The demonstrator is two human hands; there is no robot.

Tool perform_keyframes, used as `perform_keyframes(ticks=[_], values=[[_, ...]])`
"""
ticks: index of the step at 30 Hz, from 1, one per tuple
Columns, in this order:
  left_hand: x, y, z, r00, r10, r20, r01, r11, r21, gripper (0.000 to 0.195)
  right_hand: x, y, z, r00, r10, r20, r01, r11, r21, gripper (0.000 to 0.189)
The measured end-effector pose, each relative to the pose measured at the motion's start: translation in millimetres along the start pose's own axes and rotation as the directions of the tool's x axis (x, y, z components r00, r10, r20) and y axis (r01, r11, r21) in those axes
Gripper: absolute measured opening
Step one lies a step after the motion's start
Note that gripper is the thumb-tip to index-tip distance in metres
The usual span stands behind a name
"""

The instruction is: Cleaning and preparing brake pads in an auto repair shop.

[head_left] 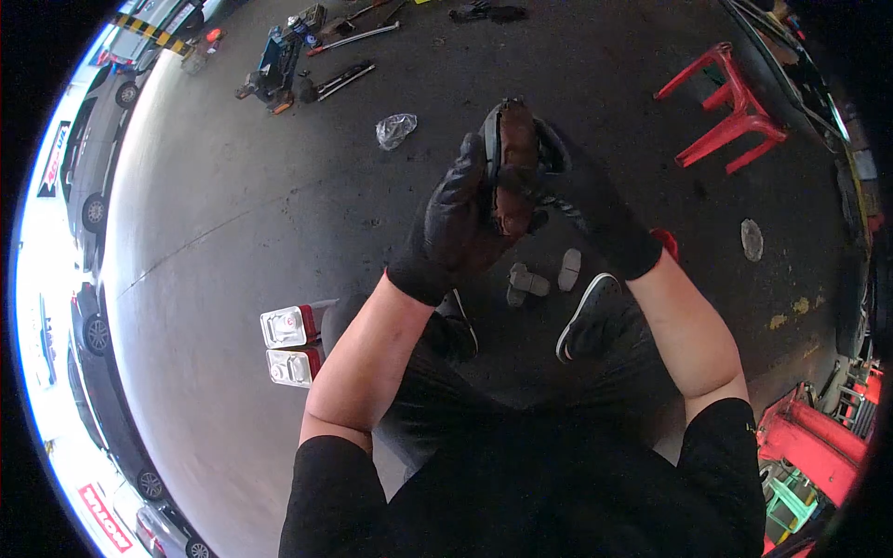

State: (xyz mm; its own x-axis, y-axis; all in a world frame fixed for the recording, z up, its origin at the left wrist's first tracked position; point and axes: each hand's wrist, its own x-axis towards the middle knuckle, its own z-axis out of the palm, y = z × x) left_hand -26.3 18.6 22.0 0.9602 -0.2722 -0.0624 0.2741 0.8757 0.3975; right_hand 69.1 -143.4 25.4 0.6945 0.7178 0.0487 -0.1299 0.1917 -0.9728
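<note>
Both my hands are in black gloves, raised above the floor in front of my knees. My left hand [457, 223] grips the left and lower side of a curved, rust-brown and dark grey metal part [516, 136]. My right hand [579, 188] closes around its right side, with fingers across the brown face. The part resembles brake shoes or pads, but the gloves hide much of it. Below, between my shoes, several flat grey pieces resembling brake pads [570, 270] lie on the floor.
Two rectangular cans [284, 328] stand by my left leg. A crumpled clear plastic bag [396, 131] lies ahead, with a blue tool tray [272, 63] and long-handled tools [356, 38] beyond. At right are a red plastic stool [732, 104] and a red metal unit [813, 439]. Parked cars [94, 209] line the left.
</note>
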Motion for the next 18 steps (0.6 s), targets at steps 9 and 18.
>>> perform_keyframes(ticks=[9, 18], values=[[3, 2, -1, 0.876, 0.479, 0.054, -0.369, 0.595, 0.713, 0.046, -7, 7, 18, 0.994, -0.044, -0.101, 0.015, 0.962, -0.274, 0.064], [2, 13, 7, 0.867, 0.487, -0.111, -0.397, 0.806, 0.439, 0.073, -12, -2, 24, 0.912, -0.4, 0.091, 0.349, 0.639, -0.685, 0.049]])
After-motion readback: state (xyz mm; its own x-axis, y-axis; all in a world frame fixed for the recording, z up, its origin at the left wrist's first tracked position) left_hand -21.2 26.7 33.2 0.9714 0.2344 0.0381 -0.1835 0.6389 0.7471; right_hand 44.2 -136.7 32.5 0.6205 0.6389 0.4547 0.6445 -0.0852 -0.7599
